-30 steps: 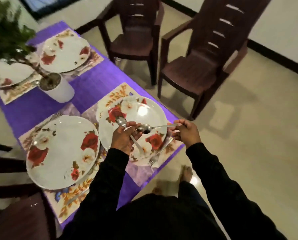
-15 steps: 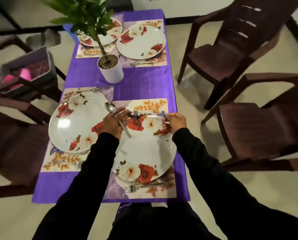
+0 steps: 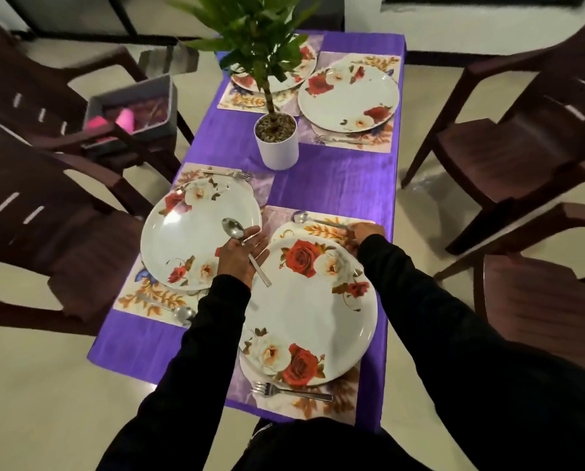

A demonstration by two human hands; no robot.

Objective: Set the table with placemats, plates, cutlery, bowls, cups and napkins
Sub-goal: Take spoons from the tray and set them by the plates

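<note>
Head view is showing no readable writing or brand on anything. The right hand (image 3: pixel 365 232) is pinching the handle of a spoon (image 3: pixel 313 220) and laying it on the placemat (image 3: pixel 328 229) just beyond the near plate (image 3: pixel 313 311); half a second ago that spoon was in the air above the plate, its bowl meeting the left hand. The left hand (image 3: pixel 240 258) is holding a second spoon (image 3: pixel 245 248) with fingers loosely spread, bowl pointing away over the left plate (image 3: pixel 199 232), much as before. A fork (image 3: pixel 291 391) is lying on the mat at the plate's near side, close to the table edge. The purple tablecloth (image 3: pixel 331 185) is leaving a bare band between the near settings and the two far plates, where a white plant pot (image 3: pixel 277 141) is standing. Brown chairs (image 3: pixel 528 141) are flanking both long sides, with floor open between them and the table. A grey bin (image 3: pixel 138 103) is sitting on a left chair.
</note>
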